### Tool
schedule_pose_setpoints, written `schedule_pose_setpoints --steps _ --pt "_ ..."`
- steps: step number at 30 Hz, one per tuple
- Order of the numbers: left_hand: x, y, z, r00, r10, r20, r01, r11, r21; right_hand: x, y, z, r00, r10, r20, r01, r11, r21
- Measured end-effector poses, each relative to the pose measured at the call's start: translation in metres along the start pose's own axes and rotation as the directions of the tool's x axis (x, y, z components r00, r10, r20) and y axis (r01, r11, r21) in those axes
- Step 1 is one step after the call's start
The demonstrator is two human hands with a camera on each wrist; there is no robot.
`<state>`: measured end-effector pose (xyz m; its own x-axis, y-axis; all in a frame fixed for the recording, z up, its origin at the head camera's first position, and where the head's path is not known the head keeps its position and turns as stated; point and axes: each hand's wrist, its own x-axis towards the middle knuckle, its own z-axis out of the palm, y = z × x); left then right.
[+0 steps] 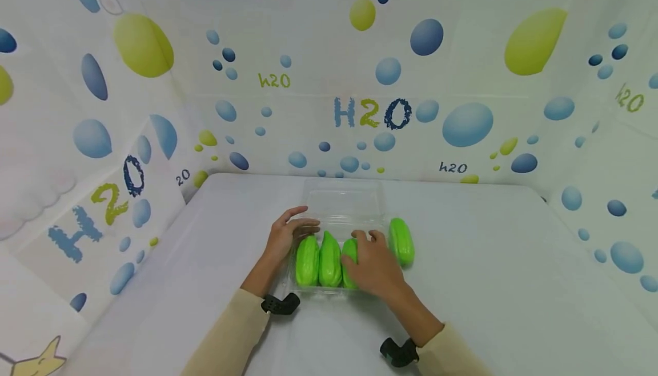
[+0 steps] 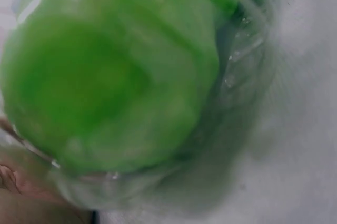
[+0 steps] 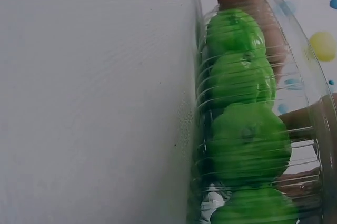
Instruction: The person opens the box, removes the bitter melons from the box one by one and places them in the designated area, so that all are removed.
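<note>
A clear plastic clamshell box [image 1: 331,291] stands on the table with several bright green, ridged, gourd-like vegetables side by side in it. My right hand [image 1: 377,267] reaches into the box over the third vegetable [image 3: 250,142] from the left and pinches it between thumb and fingers. Another vegetable [image 3: 255,208] shows beyond it through the ribbed wall. By the box's far left corner my left hand [image 1: 284,236] has its fingers spread and bent, beside the leftmost vegetable [image 1: 307,262]. A blurred green vegetable [image 2: 110,77] fills much of the left wrist view.
One more green vegetable [image 1: 401,242] lies on the table just right of the box. The box's clear lid [image 1: 343,198] is folded back flat behind it. White table cloth [image 1: 493,267] stretches to both sides, with a printed curtain [image 1: 329,67] behind.
</note>
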<state>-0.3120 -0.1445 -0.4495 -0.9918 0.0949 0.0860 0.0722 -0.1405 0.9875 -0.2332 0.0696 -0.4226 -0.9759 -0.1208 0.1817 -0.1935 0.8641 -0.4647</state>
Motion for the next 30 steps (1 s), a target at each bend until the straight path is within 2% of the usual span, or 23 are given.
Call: schedule_pose_setpoints --steps 3,10,15,23,27,30 --pt "-0.0005 0.0002 -0.0003 1.0 -0.007 0.007 0.007 1.0 0.005 -0.0001 -0.0017 0.0003 1.0 0.016 0.025 -0.015 0.999 -0.034" --pt "-0.0009 0.0023 -0.0027 1.0 0.008 -0.017 -0.008 1.0 -0.001 0.002 -0.0097 -0.0018 0.997 0.045 0.065 -0.045 0.999 -0.001" --pt "-0.0005 0.001 -0.0006 1.0 -0.006 0.007 0.006 1.0 0.009 0.0006 -0.0076 -0.0037 0.995 0.071 0.071 -0.071 0.997 -0.002" --pt "-0.0004 0.0002 0.0013 1.0 0.004 -0.006 -0.004 1.0 0.014 -0.0008 -0.0052 -0.0049 1.0 0.01 0.029 -0.011 0.999 0.049" --pt "-0.0009 0.0005 0.0005 1.0 0.009 -0.009 -0.009 1.0 0.006 -0.0009 -0.006 -0.0056 1.0 0.011 0.007 -0.011 0.995 0.098" --pt "-0.0007 0.0012 0.0003 1.0 0.003 -0.013 -0.003 1.0 0.01 -0.0004 -0.0068 -0.0071 1.0 0.013 -0.004 -0.012 0.981 0.195"
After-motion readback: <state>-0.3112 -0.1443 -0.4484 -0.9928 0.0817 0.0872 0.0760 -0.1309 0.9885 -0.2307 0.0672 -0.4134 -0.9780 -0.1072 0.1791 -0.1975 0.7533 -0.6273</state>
